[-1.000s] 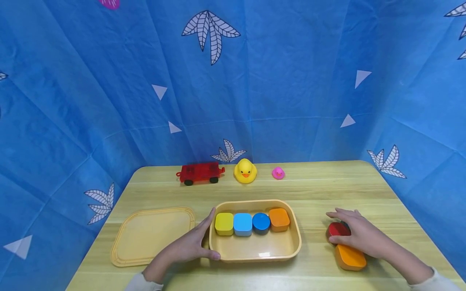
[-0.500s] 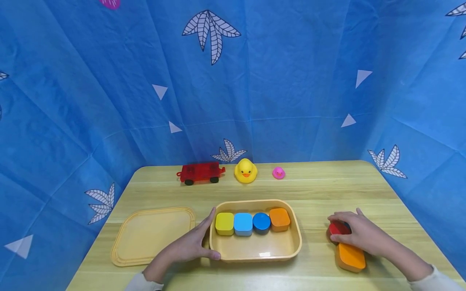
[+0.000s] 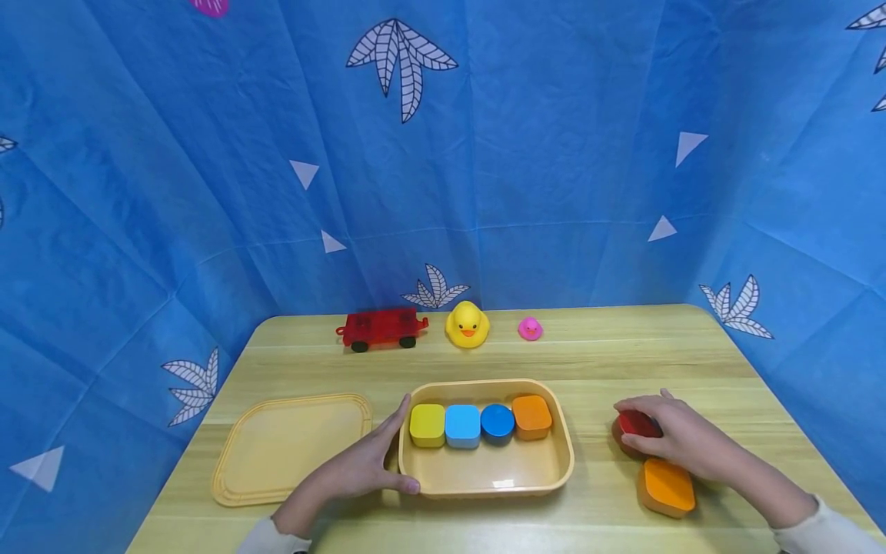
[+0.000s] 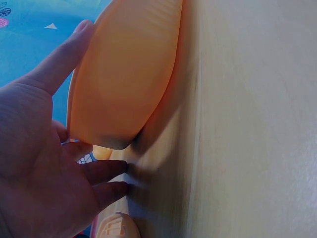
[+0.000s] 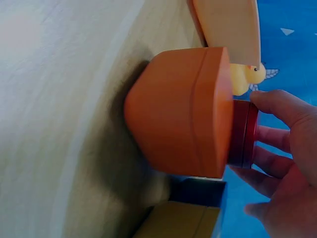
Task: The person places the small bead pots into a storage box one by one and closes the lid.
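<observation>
My left hand [image 3: 363,462] holds the left end of a pale-yellow box [image 3: 484,483], thumb at the front corner and fingers at the back one. Inside, along the back wall, sit a yellow block [image 3: 427,423], a light-blue block [image 3: 462,423], a round blue block [image 3: 497,421] and an orange block [image 3: 531,414]. On the right, my right hand [image 3: 688,438] grips a round red block [image 5: 243,134] from above between thumb and fingers. Its top reaches higher than the loose orange block [image 3: 666,485] nearer me. A yellowish block [image 5: 181,218] and a dark-blue one [image 5: 200,192] show only in the right wrist view.
A flat pale-yellow lid [image 3: 294,446] lies left of the box. Along the table's back edge stand a red toy wagon [image 3: 379,328], a yellow duck [image 3: 467,325] and a small pink duck [image 3: 530,328]. A blue patterned cloth [image 3: 554,154] hangs behind.
My right hand has closed in on the red block and shifted slightly left and away from me with it, apart from the orange block. My left hand and the box stay put.
</observation>
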Motion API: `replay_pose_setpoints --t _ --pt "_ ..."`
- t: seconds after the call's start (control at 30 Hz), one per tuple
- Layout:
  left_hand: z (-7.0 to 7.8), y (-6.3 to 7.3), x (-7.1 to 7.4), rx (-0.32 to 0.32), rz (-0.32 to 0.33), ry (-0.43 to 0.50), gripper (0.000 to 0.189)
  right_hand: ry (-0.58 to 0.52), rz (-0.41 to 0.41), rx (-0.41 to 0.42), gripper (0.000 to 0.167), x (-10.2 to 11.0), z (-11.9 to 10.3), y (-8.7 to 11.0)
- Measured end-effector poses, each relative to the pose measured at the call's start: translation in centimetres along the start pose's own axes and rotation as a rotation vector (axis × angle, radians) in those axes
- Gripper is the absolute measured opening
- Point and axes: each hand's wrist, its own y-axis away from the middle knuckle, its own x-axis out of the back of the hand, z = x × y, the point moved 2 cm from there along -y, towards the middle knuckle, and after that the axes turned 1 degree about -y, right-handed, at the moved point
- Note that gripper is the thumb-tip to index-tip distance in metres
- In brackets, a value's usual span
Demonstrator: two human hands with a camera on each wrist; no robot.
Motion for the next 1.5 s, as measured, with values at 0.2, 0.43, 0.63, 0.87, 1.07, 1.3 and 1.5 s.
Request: replay_pose_setpoints --t 0.2,0.43,0.63,0.87,1.07,1.3,1.5 --pt "0.0 0.0 0.0 -0.007 0.002 0.007 0.129 -0.013 -0.014 0.018 0.050 0.5 -1.3 -0.4" --pt "0.1 0.0 0.0 -0.009 -0.001 0.006 0.129 -0.060 -0.004 0.092 0.049 0.9 -3.0 -0.9" --pt "-0.1 -0.1 0.0 -0.013 0.001 0.002 0.130 -0.074 0.041 0.186 0.046 1.2 -4.6 -1.4" --pt "-0.2 -0.2 0.0 -0.015 0.005 -0.002 0.130 -0.080 0.040 0.287 0.045 0.9 -7.3 -2.4" --pt "-0.2 -0.2 0.1 -0.015 0.001 0.000 0.129 -0.087 -0.045 0.282 0.045 0.1 -9.2 -3.6" --pt "-0.2 -0.2 0.0 -0.018 0.007 0.004 0.129 -0.163 -0.121 0.255 0.055 -2.0 -11.2 -5.2" --pt "-0.1 -0.2 0.0 -0.023 0.006 0.006 0.130 -0.175 -0.165 0.290 0.061 -3.9 -12.9 -6.4"
